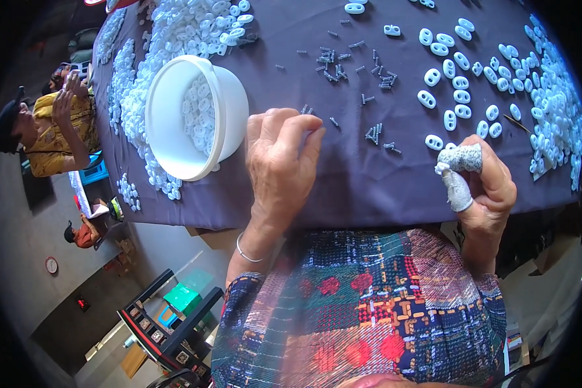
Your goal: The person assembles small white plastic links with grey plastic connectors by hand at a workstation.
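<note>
My left hand (279, 158) hovers over the cloth beside a white tub, its thumb and index finger pinched together. Whatever it may hold is hidden or too small to make out. Small dark coil springs (330, 64) lie scattered beyond it, a couple of them close to its fingertips. On the right, my right hand (488, 184) has grey-white covers on thumb and index finger. Those two fingertips pinch a small white plastic piece (441, 168), mostly hidden. Just beyond that hand, white oval plastic pieces with two holes (462, 96) lie spread out.
The white tub (233, 113) holds more white pieces. Large heaps of white pieces cover the table's left (132, 97) and right (559, 110) sides. A purple-grey cloth (362, 187) covers the table. At far left, a person in yellow (58, 132) sits.
</note>
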